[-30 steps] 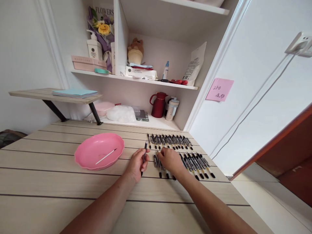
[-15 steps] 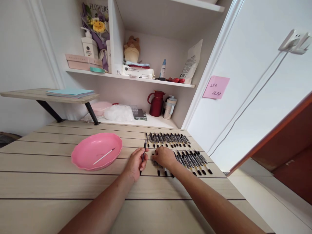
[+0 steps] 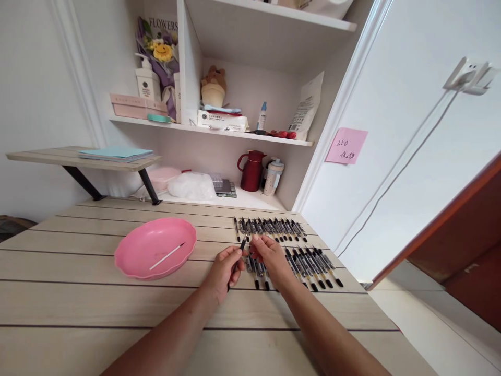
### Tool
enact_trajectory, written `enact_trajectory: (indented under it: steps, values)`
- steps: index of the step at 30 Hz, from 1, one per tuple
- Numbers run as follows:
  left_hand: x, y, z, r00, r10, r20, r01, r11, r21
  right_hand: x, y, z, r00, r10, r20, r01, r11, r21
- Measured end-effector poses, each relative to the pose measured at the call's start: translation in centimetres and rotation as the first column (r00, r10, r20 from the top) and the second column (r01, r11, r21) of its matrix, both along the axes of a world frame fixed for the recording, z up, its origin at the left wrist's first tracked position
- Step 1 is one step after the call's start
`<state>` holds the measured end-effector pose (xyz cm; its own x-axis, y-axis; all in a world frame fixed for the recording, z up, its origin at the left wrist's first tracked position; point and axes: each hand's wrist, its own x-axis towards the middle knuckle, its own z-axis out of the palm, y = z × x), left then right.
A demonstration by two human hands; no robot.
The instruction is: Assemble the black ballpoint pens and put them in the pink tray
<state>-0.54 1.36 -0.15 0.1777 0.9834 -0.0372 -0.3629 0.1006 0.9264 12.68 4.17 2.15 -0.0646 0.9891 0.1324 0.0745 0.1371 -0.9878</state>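
In the head view, my left hand [image 3: 226, 270] is closed around a black pen [image 3: 243, 244] that points up and to the right. Close beside its tip, my right hand [image 3: 269, 256] is pinched over the lower row of pens; whatever lies between its fingertips is too small or hidden to name. Several pens [image 3: 313, 266] with black ends lie side by side in that lower row, some covered by my right hand. An upper row of similar pens [image 3: 274, 228] lies behind both hands.
A pink scalloped bowl [image 3: 129, 263] stands at left, holding a thin white refill with a dark tip [image 3: 167, 256]. A raised wooden shelf [image 3: 43, 155] stands behind it. Farther back are a plastic bag [image 3: 191, 186], a red jug [image 3: 252, 171] and a patterned tumbler [image 3: 273, 177].
My right hand has lifted from the lower row of pens and come to the tip of the held pen. The pen in my left hand now leans more to the right.
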Motion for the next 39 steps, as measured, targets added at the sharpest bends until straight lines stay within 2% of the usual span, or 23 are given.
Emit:
enact_trajectory:
  steps: [2,4,10,16,19,21,25,27,30,32,36,39]
  values:
    - [0.2,-0.2,-0.2,0.999,-0.011,-0.045,0.012,1.0,0.023,-0.5,-0.5,0.0,0.987,0.007,-0.162,-0.006,1.0,0.004]
    - [0.5,-0.3,-0.3,0.994,-0.001,-0.108,0.005,0.999,0.039,-0.9,-0.7,-0.2,0.971,0.002,-0.239,-0.001,1.0,0.004]
    - [1.3,-0.7,-0.2,0.962,0.069,-0.262,-0.056,0.997,0.058,-1.0,-0.4,-1.2,0.943,-0.054,-0.33,0.042,0.998,-0.044]
    - [1.4,-1.3,0.4,0.968,0.012,-0.252,-0.004,0.999,0.032,-0.6,-0.8,-0.8,0.907,0.056,-0.418,-0.087,0.995,-0.055]
    - [1.4,-1.4,0.7,0.966,0.011,-0.259,-0.003,1.0,0.031,-0.4,-0.9,-0.7,0.912,0.058,-0.405,-0.104,0.99,-0.091]
    - [1.4,-1.5,0.7,0.966,-0.002,-0.259,0.008,1.0,0.025,-0.3,-0.9,-0.8,0.922,0.098,-0.374,-0.133,0.989,-0.069]
    - [1.3,-1.4,0.7,0.967,-0.022,-0.254,0.025,1.0,0.009,0.0,-0.9,-0.9,0.859,0.163,-0.485,-0.221,0.973,-0.066]
    - [1.3,-1.4,0.7,0.965,-0.026,-0.262,0.029,1.0,0.008,0.1,-0.9,-0.9,0.852,0.145,-0.504,-0.224,0.969,-0.1]
    - [1.4,-1.5,0.7,0.962,-0.024,-0.271,0.027,1.0,0.006,0.1,-1.0,-0.8,0.871,0.173,-0.46,-0.23,0.971,-0.07]
    - [1.4,-1.5,0.8,0.962,-0.019,-0.271,0.021,1.0,0.003,0.1,-1.0,-0.7,0.852,0.186,-0.489,-0.247,0.967,-0.062]
    - [1.4,-1.5,0.8,0.96,-0.035,-0.279,0.038,0.999,0.004,0.2,-1.2,-0.5,0.857,0.151,-0.493,-0.232,0.967,-0.107]
    - [1.3,-1.5,0.8,0.96,-0.033,-0.279,0.035,0.999,0.001,0.3,-1.2,-0.6,0.856,0.207,-0.474,-0.273,0.959,-0.074]
